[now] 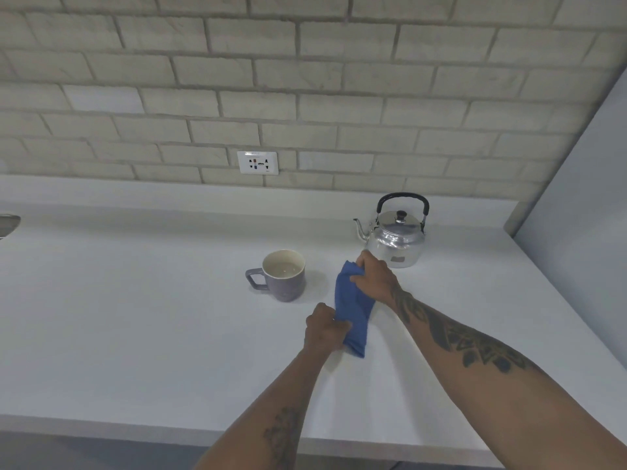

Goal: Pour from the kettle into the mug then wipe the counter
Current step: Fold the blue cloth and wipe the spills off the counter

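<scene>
A shiny metal kettle (397, 242) with a black handle stands upright at the back right of the white counter (135, 317), spout pointing left. Left of it sits a purple mug (283, 278) with liquid inside, handle to the left. Between them and nearer to me, a blue cloth (351, 310) is stretched lengthwise just above or on the counter. My right hand (375, 278) grips its far end, close to the kettle's base. My left hand (324, 330) grips its near end.
A brick wall runs along the back with a white power socket (258, 162). A grey panel (583, 198) closes the right side. A metal object (8, 223) shows at the left edge. The counter's front edge (135, 429) runs below my forearms.
</scene>
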`<act>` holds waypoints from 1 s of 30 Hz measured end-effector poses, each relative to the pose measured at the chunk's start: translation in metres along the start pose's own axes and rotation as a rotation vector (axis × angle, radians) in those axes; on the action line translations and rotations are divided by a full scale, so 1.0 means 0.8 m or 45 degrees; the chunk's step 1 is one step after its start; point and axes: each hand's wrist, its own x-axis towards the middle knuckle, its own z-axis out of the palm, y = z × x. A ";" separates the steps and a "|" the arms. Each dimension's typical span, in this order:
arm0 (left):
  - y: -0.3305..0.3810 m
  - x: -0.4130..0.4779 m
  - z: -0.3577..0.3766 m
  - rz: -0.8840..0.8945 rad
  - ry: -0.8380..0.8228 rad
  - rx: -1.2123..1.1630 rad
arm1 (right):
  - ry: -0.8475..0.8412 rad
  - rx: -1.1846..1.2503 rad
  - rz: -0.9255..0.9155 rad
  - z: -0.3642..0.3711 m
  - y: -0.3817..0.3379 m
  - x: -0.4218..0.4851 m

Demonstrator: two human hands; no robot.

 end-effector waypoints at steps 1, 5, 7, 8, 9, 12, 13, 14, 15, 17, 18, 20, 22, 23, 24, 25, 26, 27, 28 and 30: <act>0.001 0.001 -0.008 -0.005 0.030 -0.086 | 0.023 0.041 -0.026 -0.009 -0.011 0.002; 0.003 -0.001 -0.053 -0.035 0.060 -0.409 | 0.100 0.093 -0.152 -0.034 -0.065 0.011; 0.001 -0.005 -0.080 -0.025 0.070 -0.539 | 0.122 0.106 -0.215 -0.036 -0.095 0.017; -0.001 -0.009 -0.094 -0.012 0.088 -0.607 | 0.124 0.109 -0.243 -0.034 -0.111 0.018; -0.004 -0.012 -0.107 -0.002 0.112 -0.677 | 0.122 0.107 -0.269 -0.031 -0.128 0.020; -0.023 -0.024 -0.153 -0.018 0.192 -0.815 | 0.088 0.092 -0.352 -0.010 -0.183 0.020; -0.032 -0.026 -0.168 -0.019 0.223 -0.834 | 0.067 0.089 -0.385 0.000 -0.202 0.019; -0.042 -0.029 -0.184 -0.027 0.258 -0.844 | 0.043 0.091 -0.419 0.012 -0.220 0.018; -0.054 -0.031 -0.201 -0.038 0.295 -0.856 | 0.016 0.097 -0.449 0.026 -0.238 0.016; -0.080 -0.037 -0.233 -0.070 0.375 -0.863 | -0.043 0.110 -0.493 0.056 -0.273 0.012; -0.094 -0.040 -0.248 -0.095 0.412 -0.857 | -0.077 0.112 -0.511 0.074 -0.289 0.010; -0.119 -0.044 -0.272 -0.150 0.467 -0.827 | -0.146 0.096 -0.535 0.107 -0.314 0.008; -0.142 -0.045 -0.294 -0.214 0.512 -0.790 | -0.202 0.062 -0.554 0.140 -0.337 0.007; -0.151 -0.044 -0.303 -0.239 0.523 -0.770 | -0.229 0.051 -0.551 0.154 -0.347 0.007; -0.160 -0.043 -0.311 -0.262 0.524 -0.748 | -0.248 0.041 -0.545 0.169 -0.355 0.008; -0.167 -0.040 -0.316 -0.281 0.524 -0.723 | -0.264 0.022 -0.526 0.180 -0.360 0.008; -0.172 -0.038 -0.321 -0.303 0.518 -0.688 | -0.274 0.009 -0.515 0.192 -0.364 0.011; -0.178 -0.034 -0.325 -0.324 0.512 -0.640 | -0.287 -0.007 -0.496 0.202 -0.367 0.012; -0.182 -0.031 -0.328 -0.347 0.504 -0.585 | -0.296 -0.016 -0.483 0.212 -0.368 0.016; -0.192 -0.022 -0.333 -0.396 0.482 -0.478 | -0.328 -0.049 -0.451 0.231 -0.368 0.023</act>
